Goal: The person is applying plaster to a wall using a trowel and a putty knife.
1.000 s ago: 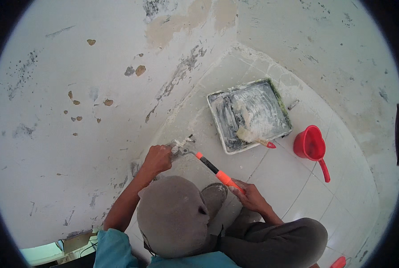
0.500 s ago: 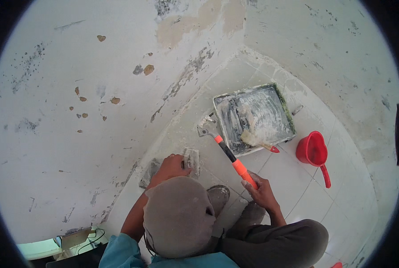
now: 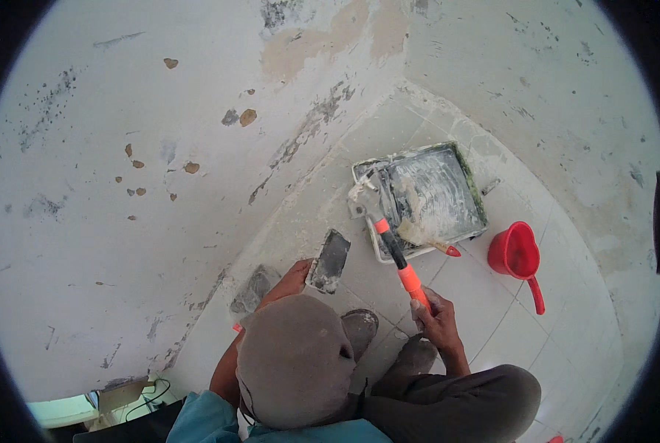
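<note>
My right hand [image 3: 435,314] grips the orange and black handle of a putty knife [image 3: 398,258]. Its blade rests at the left rim of a grey tray [image 3: 480,203] smeared with white filler. My left hand [image 3: 293,277] holds a flat grey plaster plate [image 3: 330,260] low over the tiled floor, near the foot of the wall. A second small tool with a red tip [image 3: 427,238] lies inside the tray. My head in a grey cap [image 3: 297,362] hides my forearms and lap.
A red scoop with a handle [image 3: 518,255] stands right of the tray. Another grey flat tool [image 3: 252,289] lies by the wall base. The stained, patched wall [image 3: 160,184] fills the left, with a corner behind the tray. My shoes [image 3: 361,328] rest on the white tiles.
My left hand dropped from the wall toward the floor and now holds the grey plate. The putty knife swung right, from the wall base to the tray's edge.
</note>
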### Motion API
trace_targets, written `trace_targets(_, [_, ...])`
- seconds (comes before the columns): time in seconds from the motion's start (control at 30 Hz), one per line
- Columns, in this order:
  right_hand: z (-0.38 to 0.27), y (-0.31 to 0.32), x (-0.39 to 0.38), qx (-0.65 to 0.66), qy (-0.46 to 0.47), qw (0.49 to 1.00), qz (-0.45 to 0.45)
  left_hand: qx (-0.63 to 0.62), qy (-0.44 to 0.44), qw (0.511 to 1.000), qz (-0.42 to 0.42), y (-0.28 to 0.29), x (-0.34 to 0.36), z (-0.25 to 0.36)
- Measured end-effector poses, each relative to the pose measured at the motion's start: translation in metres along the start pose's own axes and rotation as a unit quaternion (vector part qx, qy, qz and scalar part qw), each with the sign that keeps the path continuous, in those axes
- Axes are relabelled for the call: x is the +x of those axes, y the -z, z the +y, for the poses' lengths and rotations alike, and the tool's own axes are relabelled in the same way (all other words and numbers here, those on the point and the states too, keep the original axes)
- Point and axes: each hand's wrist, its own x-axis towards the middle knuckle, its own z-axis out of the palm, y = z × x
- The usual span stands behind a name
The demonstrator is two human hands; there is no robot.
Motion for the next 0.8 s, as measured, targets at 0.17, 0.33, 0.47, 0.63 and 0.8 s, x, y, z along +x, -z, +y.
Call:
trace_targets(0.17, [-0.010,-0.001,-0.001,0.047,0.009,0.998,0.039,-0.603,0.298,0.729,-0.124,0.005,0.019,-0.005])
trace_targets(0.33, [-0.005,0.026,-0.014,0.041,0.016,0.994,0.098,-0.305,0.241,0.920,-0.040,0.018,0.113,0.112])
trace_targets(0.47, [-0.015,0.031,-0.022,0.078,0.031,0.989,0.125,-0.006,-0.078,0.996,-0.043,-0.007,0.155,0.142])
trace_targets(0.63, [-0.006,0.047,-0.040,0.056,0.043,0.984,0.165,0.040,-0.107,0.993,-0.032,-0.063,0.243,0.175])
trace_targets(0.8, [-0.005,0.054,-0.051,-0.006,0.051,0.976,0.213,0.163,-0.092,0.967,-0.173,-0.099,0.294,0.178])
